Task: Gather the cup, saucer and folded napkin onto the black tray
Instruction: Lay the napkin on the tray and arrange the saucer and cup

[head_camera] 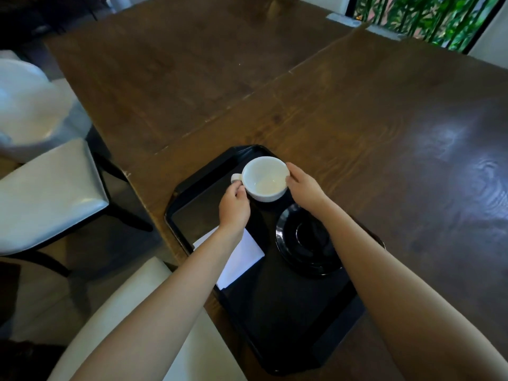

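A white cup [265, 178] sits upright over the far part of the black tray [288, 320]; I cannot tell whether it rests on the tray or hangs just above it. My left hand [233, 206] pinches it at the handle side, and my right hand [305, 185] grips the rim on the opposite side. A glossy black saucer [305, 240] lies on the tray's right half, partly under my right forearm. A folded white napkin [242, 259] lies on the tray's left side, partly covered by my left forearm.
The tray lies at the near corner of a dark wooden table [357, 119]. Two white-cushioned chairs [46, 193] stand to the left, one close under my left arm. A white blurred object [24, 105] is at far left. Green foliage shows behind a window at top right.
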The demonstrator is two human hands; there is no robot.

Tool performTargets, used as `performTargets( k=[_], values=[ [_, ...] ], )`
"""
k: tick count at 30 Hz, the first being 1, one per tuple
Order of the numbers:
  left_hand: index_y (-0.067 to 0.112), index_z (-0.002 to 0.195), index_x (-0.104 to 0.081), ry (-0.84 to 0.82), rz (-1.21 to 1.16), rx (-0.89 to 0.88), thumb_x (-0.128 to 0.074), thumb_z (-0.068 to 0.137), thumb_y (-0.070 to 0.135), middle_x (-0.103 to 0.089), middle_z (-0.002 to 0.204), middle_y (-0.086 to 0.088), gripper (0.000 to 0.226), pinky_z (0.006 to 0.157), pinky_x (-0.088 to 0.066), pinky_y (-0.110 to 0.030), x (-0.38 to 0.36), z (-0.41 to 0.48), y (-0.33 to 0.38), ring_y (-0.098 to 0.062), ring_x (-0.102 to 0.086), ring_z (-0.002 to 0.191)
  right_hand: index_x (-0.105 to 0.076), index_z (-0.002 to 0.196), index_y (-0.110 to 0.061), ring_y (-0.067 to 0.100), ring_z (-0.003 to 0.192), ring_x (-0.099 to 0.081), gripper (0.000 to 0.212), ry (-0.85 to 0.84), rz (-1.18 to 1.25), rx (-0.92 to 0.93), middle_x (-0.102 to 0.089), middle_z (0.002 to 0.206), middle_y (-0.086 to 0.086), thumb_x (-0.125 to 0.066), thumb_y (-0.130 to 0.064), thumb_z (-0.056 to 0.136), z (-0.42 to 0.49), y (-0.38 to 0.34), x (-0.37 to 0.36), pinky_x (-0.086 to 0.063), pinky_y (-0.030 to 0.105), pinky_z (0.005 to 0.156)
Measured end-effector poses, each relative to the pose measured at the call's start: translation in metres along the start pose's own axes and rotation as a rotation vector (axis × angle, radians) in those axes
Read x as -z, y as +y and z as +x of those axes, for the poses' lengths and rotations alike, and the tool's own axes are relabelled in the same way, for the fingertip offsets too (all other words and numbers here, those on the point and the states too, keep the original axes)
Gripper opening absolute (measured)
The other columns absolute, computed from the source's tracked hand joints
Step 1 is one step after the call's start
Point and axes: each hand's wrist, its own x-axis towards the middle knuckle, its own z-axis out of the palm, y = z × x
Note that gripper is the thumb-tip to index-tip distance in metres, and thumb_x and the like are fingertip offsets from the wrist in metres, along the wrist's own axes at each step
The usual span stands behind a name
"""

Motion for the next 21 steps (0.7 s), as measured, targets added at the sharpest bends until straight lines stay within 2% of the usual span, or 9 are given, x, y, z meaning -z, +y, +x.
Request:
performTargets(
  k=[3, 5, 10, 15, 17, 19, 21],
  values=[
    [0.020, 0.136, -0.041, -0.009, -0.044, 0.008, -0.035, 0.100, 0.023, -0.044, 0.141, -0.004, 0.037, 0.107, -0.040, -0.044, -0.004, 0.007, 0.002, -0.022, -0.045, 0.126, -0.037, 0.139, -0.015, 0.026, 0.125, -0.047, 0.043, 0.057, 0.093, 0.000, -0.050, 0.137, 0.007, -0.037, -0.017, 0.096, 0.001, 0.007, -0.006, -0.037, 0.029, 0.091],
    [0.023, 0.138, -0.039, -0.034, -0.030, -0.002, -0.036, 0.099, 0.023, -0.043, 0.143, -0.004, 0.038, 0.108, -0.038, -0.045, -0.005, 0.011, 0.004, -0.022, -0.042, 0.129, -0.040, 0.134, -0.015, 0.023, 0.120, -0.050, 0.039, 0.085, 0.132, 0.008, -0.053, 0.132, 0.006, -0.042, -0.017, 0.095, -0.002, 0.012, -0.006, -0.040, 0.028, 0.088],
    [0.024, 0.138, -0.040, -0.062, -0.008, -0.024, -0.035, 0.100, 0.023, -0.041, 0.145, -0.003, 0.039, 0.110, -0.035, -0.044, -0.009, 0.020, 0.009, -0.020, -0.039, 0.131, -0.034, 0.141, -0.011, 0.021, 0.118, -0.054, 0.049, 0.095, 0.098, 0.068, -0.049, 0.136, 0.011, -0.048, -0.019, 0.094, -0.006, 0.017, -0.006, -0.046, 0.035, 0.099],
    [0.024, 0.138, -0.041, -0.078, 0.009, -0.038, -0.036, 0.100, 0.024, -0.042, 0.144, -0.002, 0.038, 0.110, -0.036, -0.043, -0.011, 0.029, 0.010, -0.019, -0.040, 0.131, -0.036, 0.140, -0.014, 0.019, 0.115, -0.054, 0.047, 0.117, 0.075, 0.082, -0.047, 0.137, 0.012, -0.048, -0.020, 0.094, 0.000, 0.018, -0.007, -0.047, 0.038, 0.100],
    [0.024, 0.137, -0.042, -0.087, 0.019, -0.054, -0.036, 0.100, 0.023, -0.043, 0.144, -0.002, 0.038, 0.110, -0.036, -0.043, -0.011, 0.031, 0.011, -0.019, -0.040, 0.130, -0.036, 0.139, -0.015, 0.019, 0.114, -0.054, 0.047, 0.128, 0.071, 0.078, -0.047, 0.137, 0.012, -0.048, -0.021, 0.094, 0.001, 0.017, -0.007, -0.047, 0.034, 0.097],
    [0.023, 0.137, -0.041, -0.099, 0.014, -0.055, -0.038, 0.099, 0.024, -0.043, 0.143, -0.002, 0.038, 0.109, -0.037, -0.043, -0.010, 0.034, 0.013, -0.019, -0.041, 0.129, -0.034, 0.141, -0.015, 0.019, 0.117, -0.053, 0.050, 0.130, 0.074, 0.066, -0.045, 0.139, 0.012, -0.049, -0.023, 0.094, 0.000, 0.016, -0.006, -0.045, 0.029, 0.094],
    [0.022, 0.139, -0.038, -0.113, 0.027, -0.041, -0.039, 0.098, 0.028, -0.042, 0.145, -0.003, 0.041, 0.110, -0.035, -0.039, -0.004, 0.035, 0.012, -0.019, -0.041, 0.130, -0.025, 0.146, -0.016, 0.022, 0.127, -0.046, 0.060, 0.124, 0.075, 0.035, -0.037, 0.146, 0.011, -0.052, -0.028, 0.093, -0.010, 0.019, -0.003, -0.042, 0.031, 0.097]
  ],
)
